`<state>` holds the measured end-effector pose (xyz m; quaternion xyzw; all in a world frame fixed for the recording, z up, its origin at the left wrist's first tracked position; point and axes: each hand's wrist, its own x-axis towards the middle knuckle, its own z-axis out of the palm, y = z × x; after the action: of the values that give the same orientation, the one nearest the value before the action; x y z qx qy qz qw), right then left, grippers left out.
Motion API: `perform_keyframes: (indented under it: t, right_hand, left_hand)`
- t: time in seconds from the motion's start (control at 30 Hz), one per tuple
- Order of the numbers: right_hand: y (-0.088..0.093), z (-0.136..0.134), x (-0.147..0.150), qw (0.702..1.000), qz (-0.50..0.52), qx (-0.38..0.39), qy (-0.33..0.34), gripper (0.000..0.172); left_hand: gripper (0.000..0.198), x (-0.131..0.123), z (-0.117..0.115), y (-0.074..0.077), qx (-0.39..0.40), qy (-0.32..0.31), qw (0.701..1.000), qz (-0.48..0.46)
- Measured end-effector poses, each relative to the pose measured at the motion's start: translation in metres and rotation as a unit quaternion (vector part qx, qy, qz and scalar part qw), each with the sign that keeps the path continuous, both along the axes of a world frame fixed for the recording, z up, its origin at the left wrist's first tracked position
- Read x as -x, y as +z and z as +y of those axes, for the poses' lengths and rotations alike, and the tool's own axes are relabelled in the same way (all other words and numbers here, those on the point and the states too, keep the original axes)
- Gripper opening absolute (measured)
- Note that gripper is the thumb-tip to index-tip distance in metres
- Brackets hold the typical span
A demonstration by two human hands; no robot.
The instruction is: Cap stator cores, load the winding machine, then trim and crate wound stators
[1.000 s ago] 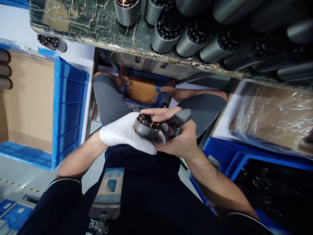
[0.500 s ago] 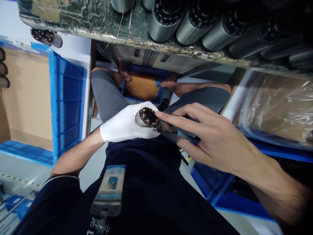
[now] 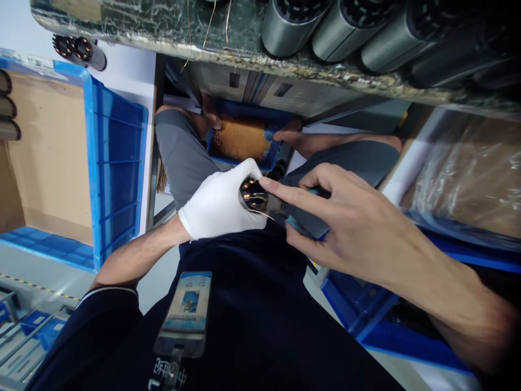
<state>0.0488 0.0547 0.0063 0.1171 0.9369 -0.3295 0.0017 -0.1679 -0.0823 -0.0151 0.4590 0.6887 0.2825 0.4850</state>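
Cylindrical motor part with a black slotted end and copper windings (image 3: 251,194): held above the lap, wound end facing up and toward the right. Its side is mostly hidden.

Left hand in a white fabric glove (image 3: 220,206): fingers curled closely round the part.

Bare right hand (image 3: 350,217): wrapped partly round a plier-like tool with a grey metal head and blue-and-black handles (image 3: 277,206). Index finger reaches forward to the part's rim. Tool head lies at the wound end; whether its tips grip anything, cannot tell.

Thin loose copper wire (image 3: 265,213) runs out past the glove toward the tool.

Risks, as judged: a slip of the tool could nick the windings or pinch the extended fingertip. Smooth glove fabric might let the part twist under a hard pull. Tugging the wire askew could loosen a coil. A dropped part would likely land beside the blue plastic bin (image 3: 266,160) below.
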Motion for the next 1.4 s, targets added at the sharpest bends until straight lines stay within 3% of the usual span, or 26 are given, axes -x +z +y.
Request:
perform_keyframes:
  t: [0.13,0.3,0.47,0.53,0.67,0.9,1.13,1.27,1.4]
  right_hand:
    - [-0.001,-0.003,-0.002,1.0,-0.01,-0.029,-0.001,0.076]
    - [-0.002,-0.003,-0.006,1.0,-0.018,0.008,-0.014,0.075]
    - [-0.002,-0.006,-0.004,1.0,-0.015,-0.021,0.008,0.069]
    - [-0.004,-0.005,-0.004,1.0,-0.021,-0.005,0.016,0.072]
    - [-0.01,-0.002,-0.003,0.99,-0.026,0.137,-0.001,0.067]
    - [-0.016,0.005,-0.007,0.97,-0.018,0.242,-0.024,0.074]
    - [-0.012,0.002,-0.017,0.996,-0.004,0.084,0.001,0.079]
    - [-0.01,-0.004,-0.02,1.0,0.001,0.013,0.029,0.076]
    - [-0.007,-0.005,-0.022,0.999,-0.008,0.024,0.025,0.072]
  left_hand:
    - [0.033,-0.009,0.0,0.004,-0.005,-0.064,0.993,0.094]
    - [0.033,-0.007,-0.001,0.003,-0.003,-0.081,0.994,0.066]
    - [0.035,-0.007,-0.002,0.0,-0.007,-0.09,0.994,0.068]
    - [0.034,-0.008,-0.004,-0.002,-0.017,-0.09,0.995,0.025]
    - [0.025,-0.009,-0.004,-0.009,-0.002,-0.077,0.991,-0.111]
    - [0.017,-0.009,0.002,-0.015,0.017,-0.073,0.949,-0.307]
    - [0.027,-0.006,0.002,-0.013,0.063,-0.012,0.946,-0.318]
    - [0.03,-0.012,0.002,-0.012,0.032,-0.032,0.979,-0.201]
    - [0.028,-0.017,0.002,-0.01,0.021,-0.065,0.993,-0.097]
